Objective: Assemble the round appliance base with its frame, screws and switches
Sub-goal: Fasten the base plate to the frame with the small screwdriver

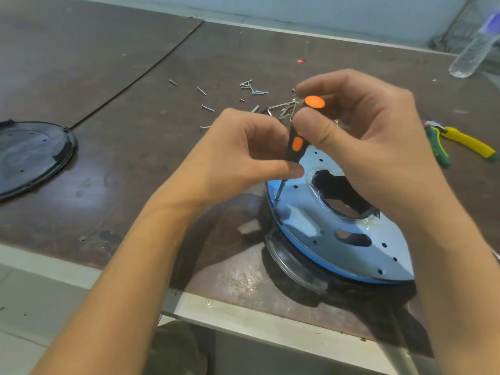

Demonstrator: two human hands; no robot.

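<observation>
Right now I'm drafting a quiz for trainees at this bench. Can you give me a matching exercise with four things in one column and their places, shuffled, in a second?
Things
1. screwdriver
2. pliers
3. plastic bottle
4. black round cover

Places
A. at the left edge of the table
B. far right, at the back
C. pinched by left hand and right hand, tip on the blue plate
D. lying on the table's right side, nearer the front

Pairs: 1-C, 2-D, 3-B, 4-A
</observation>
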